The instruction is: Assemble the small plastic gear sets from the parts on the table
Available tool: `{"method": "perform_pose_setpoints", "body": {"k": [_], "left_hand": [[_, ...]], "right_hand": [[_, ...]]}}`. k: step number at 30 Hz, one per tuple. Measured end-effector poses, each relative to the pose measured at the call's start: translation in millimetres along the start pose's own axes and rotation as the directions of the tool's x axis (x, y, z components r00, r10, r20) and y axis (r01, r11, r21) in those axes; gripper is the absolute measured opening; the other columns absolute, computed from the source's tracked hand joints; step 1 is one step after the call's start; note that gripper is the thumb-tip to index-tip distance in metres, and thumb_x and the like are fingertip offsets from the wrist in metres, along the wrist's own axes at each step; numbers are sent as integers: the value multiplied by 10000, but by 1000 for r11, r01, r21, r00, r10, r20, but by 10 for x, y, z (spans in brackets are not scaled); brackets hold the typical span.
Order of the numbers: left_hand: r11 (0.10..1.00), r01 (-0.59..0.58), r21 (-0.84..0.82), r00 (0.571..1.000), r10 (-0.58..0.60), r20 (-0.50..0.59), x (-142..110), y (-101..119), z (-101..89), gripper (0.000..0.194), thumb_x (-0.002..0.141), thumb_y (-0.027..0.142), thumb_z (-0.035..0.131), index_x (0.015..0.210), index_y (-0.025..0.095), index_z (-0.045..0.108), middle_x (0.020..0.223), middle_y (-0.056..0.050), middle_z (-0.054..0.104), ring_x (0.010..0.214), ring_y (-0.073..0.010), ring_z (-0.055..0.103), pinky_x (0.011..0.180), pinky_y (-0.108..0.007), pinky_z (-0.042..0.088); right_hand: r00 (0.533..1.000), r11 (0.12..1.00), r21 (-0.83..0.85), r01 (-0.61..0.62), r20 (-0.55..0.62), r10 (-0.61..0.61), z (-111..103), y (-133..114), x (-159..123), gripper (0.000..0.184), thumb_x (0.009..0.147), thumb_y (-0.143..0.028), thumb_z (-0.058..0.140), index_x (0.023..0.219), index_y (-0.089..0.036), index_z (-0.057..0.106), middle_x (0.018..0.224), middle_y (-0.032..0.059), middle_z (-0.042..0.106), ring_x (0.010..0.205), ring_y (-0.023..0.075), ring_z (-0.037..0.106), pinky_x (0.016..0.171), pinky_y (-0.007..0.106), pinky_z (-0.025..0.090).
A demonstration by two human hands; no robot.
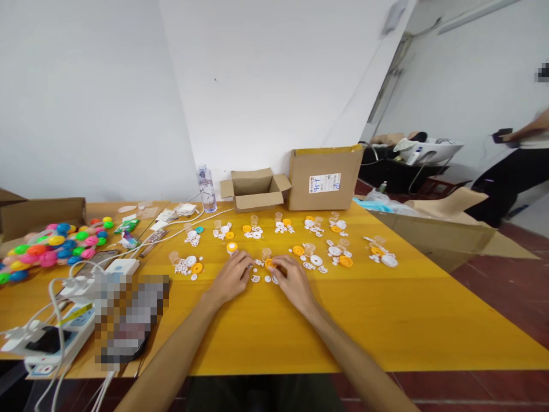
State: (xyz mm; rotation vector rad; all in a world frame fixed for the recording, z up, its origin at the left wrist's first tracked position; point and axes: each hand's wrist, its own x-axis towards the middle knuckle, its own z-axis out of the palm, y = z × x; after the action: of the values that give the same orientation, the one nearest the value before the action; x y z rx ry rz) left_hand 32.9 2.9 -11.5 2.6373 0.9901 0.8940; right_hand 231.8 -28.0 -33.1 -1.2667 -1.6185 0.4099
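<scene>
Head view: orange part (269,264), just nearside of the clear cup (266,252), appears pinched in the right hand's (295,280) fingers. Left hand (232,276), left of the cup: finger spacing cannot be told. Recommended: light, steady rim grip.

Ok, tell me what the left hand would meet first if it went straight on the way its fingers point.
Probably the small white openwork piece just beyond the left hand, though depth is hard to judge here.

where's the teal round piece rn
The teal round piece lies left of centre in the head view, on the table beside small white parts, beyond and left of the left hand.
</scene>
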Motion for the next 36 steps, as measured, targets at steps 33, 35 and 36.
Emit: {"method": "perform_pose_setpoints", "body": {"k": [33, 35, 36], "left_hand": [[999, -33, 14, 999, 33, 0, 1, 65, -42, 207, 867, 81, 461, 955, 234, 569, 1000, -56, 627, 976, -237, 573, 943, -417, 465], [997, -76, 8, 996, 76, 39, -3, 108, -63, 156, 863, 123, 506, 957, 230, 569, 1047, -61, 629, 994, -243, 560, 935, -420, 458], [995, -95, 5, 994, 95, 60, -4, 126, -72, 129, 869, 143, 517, 951, 228, 570, 1068, -64, 626, 1003, -242, 554, 926, -415, 458]], "right_hand": [[997, 992, -113, 50, -60, -57, -113, -51, -10, 171, 904, -290, 544, 806, -256, 679, 905, 60, 733, 897, 259, 671, 836, 396, 521], [992, 993, -72, 94, -80, -99, -114, -77, -11, 173, 920, -302, 542, 820, -256, 676, 942, 62, 735, 937, 255, 671, 866, 402, 519], [989, 992, -49, 117, -90, -121, -116, -96, -12, 173, 927, -306, 542, 827, -257, 674, 952, 60, 735, 948, 251, 671, 873, 400, 520]]}}
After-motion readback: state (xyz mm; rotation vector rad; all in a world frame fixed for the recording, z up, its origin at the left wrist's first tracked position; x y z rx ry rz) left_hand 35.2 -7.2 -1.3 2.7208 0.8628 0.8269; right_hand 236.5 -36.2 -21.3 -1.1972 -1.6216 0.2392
